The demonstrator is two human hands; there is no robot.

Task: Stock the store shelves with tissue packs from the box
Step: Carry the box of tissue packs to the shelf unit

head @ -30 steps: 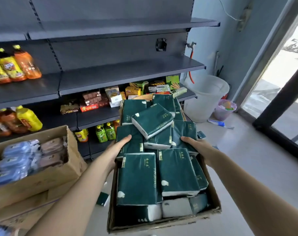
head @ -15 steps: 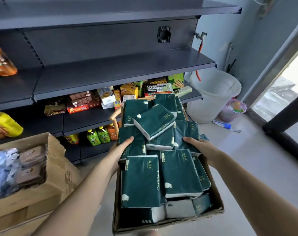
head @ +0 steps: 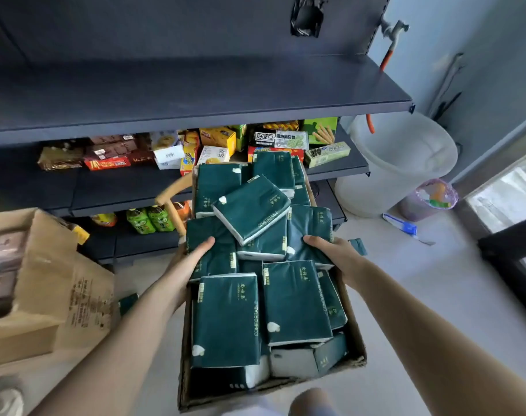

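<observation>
A dark grey shelf (head: 195, 94) is recorded across the upper view. A lower shelf (head: 120, 187) beneath it carries snack boxes (head: 216, 138), and green bottles (head: 149, 220) stand lower still. The floor (head: 405, 295) is pale. A white bucket (head: 405, 157) stands by the shelving's right end, and a brown carton (head: 45, 295) is noted at the left. The box (head: 357, 340), heaped above its rim with dark green tissue packs (head: 225, 319), is held before the shelving. The left hand (head: 192, 259) is clamped on the box's left edge and the right hand (head: 330, 253) on its right edge, each thumb laid over a pack, the fingers hidden beneath. One tilted pack (head: 252, 208) lies atop the heap, just beyond and between both hands.
</observation>
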